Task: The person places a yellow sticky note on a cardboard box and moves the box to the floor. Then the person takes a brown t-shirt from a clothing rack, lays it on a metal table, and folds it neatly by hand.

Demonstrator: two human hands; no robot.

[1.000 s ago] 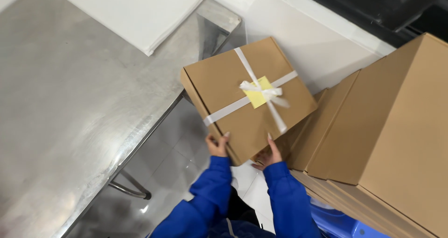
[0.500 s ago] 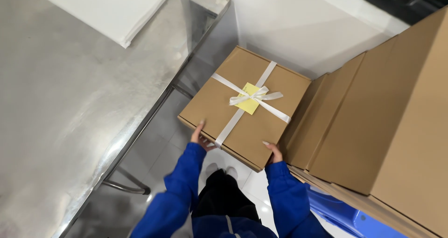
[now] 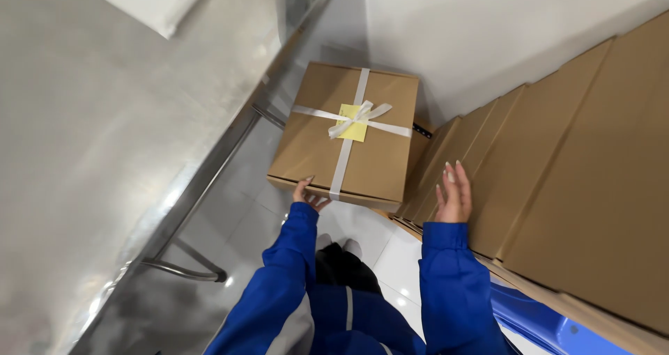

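Observation:
A brown cardboard box (image 3: 380, 156), tied with a white ribbon and bow over a yellow tag (image 3: 352, 121), lies flat in the middle of the view, low between a steel table and a stack of boxes. My left hand (image 3: 310, 196) grips its near edge from below, fingers curled under the lip. My right hand (image 3: 453, 193) is off the box, fingers apart, hovering beside the edges of the stacked cartons. Both arms wear blue sleeves. What the box rests on is hidden beneath it.
A steel table (image 3: 104, 153) fills the left, with a white slab (image 3: 153, 0) at its far end and a metal leg bar (image 3: 181, 271) below. Large cardboard cartons (image 3: 578, 174) are stacked at the right over a blue crate (image 3: 543, 320). A white wall (image 3: 488, 34) stands behind.
The ribboned box has gone forward and down, turning squarer to me. My right hand has let go of it and opened; my left hand stays on its near edge.

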